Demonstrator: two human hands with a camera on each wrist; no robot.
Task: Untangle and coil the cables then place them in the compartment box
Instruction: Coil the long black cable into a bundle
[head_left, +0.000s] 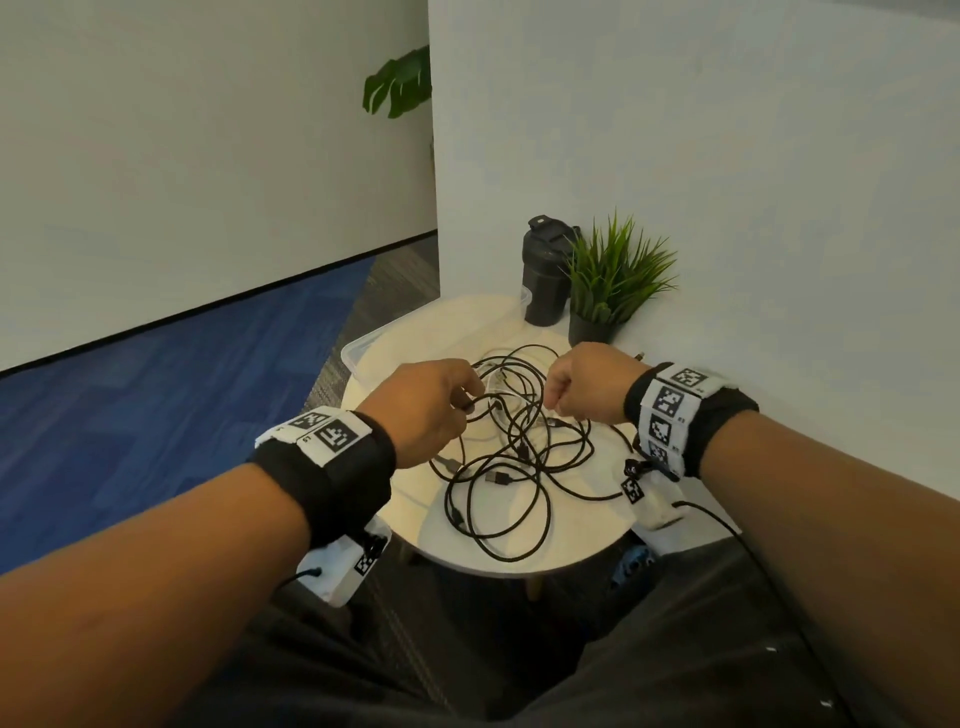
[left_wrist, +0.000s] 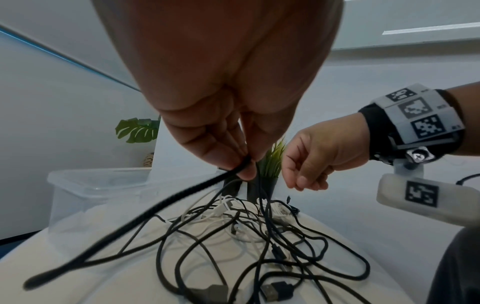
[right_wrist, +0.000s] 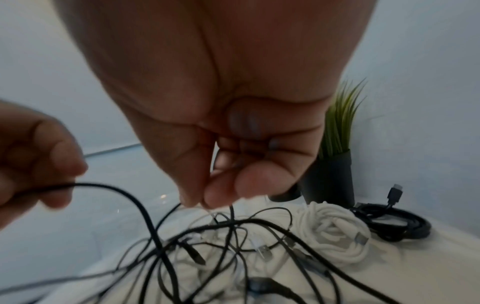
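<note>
A tangle of black and white cables lies on the round white table. My left hand hovers over the tangle's left side and pinches a black cable between thumb and fingertips, lifting it off the heap. My right hand is over the tangle's right side, thumb and forefinger pressed together on a thin cable strand. The clear plastic compartment box stands at the table's back left. A coiled white cable and a coiled black cable lie by the pot.
A black bottle and a potted green plant stand at the back of the table against the white wall. Blue carpet lies to the left. USB plugs stick out of the tangle near the front edge.
</note>
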